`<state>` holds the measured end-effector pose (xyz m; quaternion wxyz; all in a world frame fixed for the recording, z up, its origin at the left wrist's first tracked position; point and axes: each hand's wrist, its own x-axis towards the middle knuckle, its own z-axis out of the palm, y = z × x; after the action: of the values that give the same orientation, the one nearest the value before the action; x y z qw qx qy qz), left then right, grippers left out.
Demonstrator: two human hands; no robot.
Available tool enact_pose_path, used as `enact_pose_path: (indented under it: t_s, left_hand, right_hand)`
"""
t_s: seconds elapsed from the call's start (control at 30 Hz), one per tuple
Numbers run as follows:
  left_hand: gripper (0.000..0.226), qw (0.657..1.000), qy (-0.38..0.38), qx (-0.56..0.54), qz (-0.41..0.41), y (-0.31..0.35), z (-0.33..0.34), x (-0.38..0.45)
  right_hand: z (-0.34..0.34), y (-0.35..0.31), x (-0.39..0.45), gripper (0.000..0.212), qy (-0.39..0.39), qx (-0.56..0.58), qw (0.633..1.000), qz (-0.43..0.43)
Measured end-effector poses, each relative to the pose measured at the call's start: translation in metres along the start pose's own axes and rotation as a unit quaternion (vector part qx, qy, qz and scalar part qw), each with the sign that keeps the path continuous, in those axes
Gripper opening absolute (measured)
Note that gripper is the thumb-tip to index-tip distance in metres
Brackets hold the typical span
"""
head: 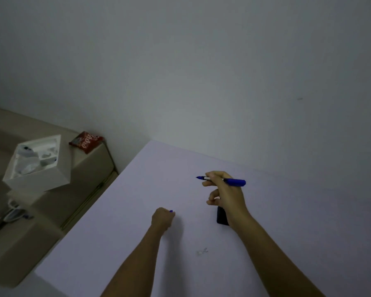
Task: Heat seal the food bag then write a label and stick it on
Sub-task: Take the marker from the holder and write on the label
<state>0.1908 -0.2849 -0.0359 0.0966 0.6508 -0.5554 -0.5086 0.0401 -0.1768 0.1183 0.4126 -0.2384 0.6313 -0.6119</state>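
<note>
Forearms reached over a pale table (120, 211), where the left hand (162, 217) was curled into a fist around a small blue piece, probably a pen cap (171, 211). Just beyond, the right hand (225, 195) pinched an uncapped blue pen (234, 181) above the surface, a dark object (221, 215) lying under its wrist. Farther left, off the table, sat a white box (38, 165) and a red food bag (86, 141).

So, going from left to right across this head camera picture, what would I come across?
White box → red snack packet → left hand, curled round a small blue cap → right hand, holding a blue pen. The small dark object under the right wrist overlaps that hand, so I leave it out.
</note>
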Motion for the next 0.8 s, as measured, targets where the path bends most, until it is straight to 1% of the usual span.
enact_pose_path:
  t_s: [0.1,0.13,0.27,0.37,0.47,0.53,0.63,0.73,0.8]
  left_hand:
    - [0.016,0.995,-0.011,0.104,0.011,-0.01,0.014,0.01]
    - [0.016,0.992,-0.01,0.126,0.014,-0.015,0.019,0.012]
    - [0.022,0.985,0.016,0.169,0.026,-0.028,0.03,0.016]
    - [0.024,0.983,0.033,0.178,0.03,-0.033,0.036,0.019]
    - [0.025,0.984,0.042,0.171,0.038,-0.035,0.044,0.018]
    - [0.024,0.985,0.052,0.159,0.044,-0.036,0.047,0.018]
    - [0.024,0.985,0.076,0.147,0.051,-0.035,0.05,0.019]
    - [0.03,0.985,0.096,0.134,0.051,-0.033,0.051,0.018]
    - [0.033,0.982,0.11,0.137,0.07,-0.034,0.052,0.016]
  right_hand:
    - [-0.008,0.017,0.004,0.014,-0.006,-0.004,1.0,0.02]
    - [-0.013,0.024,0.007,0.016,-0.002,-0.007,1.0,0.029]
    - [-0.031,0.049,0.017,0.016,0.044,-0.04,0.997,0.049]
    - [-0.045,0.065,0.025,0.014,0.094,-0.079,0.991,0.052]
    - [-0.056,0.079,0.033,0.01,0.118,-0.104,0.986,0.054]
    - [-0.06,0.088,0.038,0.007,0.126,-0.117,0.983,0.064]
    - [-0.064,0.095,0.046,0.009,0.129,-0.127,0.981,0.073]
    - [-0.066,0.098,0.051,0.009,0.13,-0.113,0.983,0.07]
    - [-0.068,0.098,0.051,0.01,0.127,-0.11,0.984,0.063]
